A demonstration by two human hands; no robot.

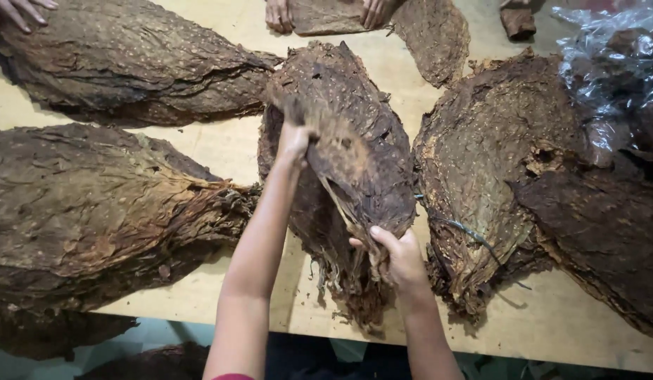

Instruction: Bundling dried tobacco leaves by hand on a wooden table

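Your left hand (293,141) grips the upper edge of a dried brown leaf (347,169), fingers clenched on it. Your right hand (397,257) pinches its stem end. The leaf is lifted over the centre leaf pile (340,77) on the worktop (221,144).

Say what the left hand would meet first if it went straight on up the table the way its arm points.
Likely more of the leaf bundle it already grips; the left hand points along that bundle. Beyond its tip lies bare table, then another person's hands. Depth is unclear.
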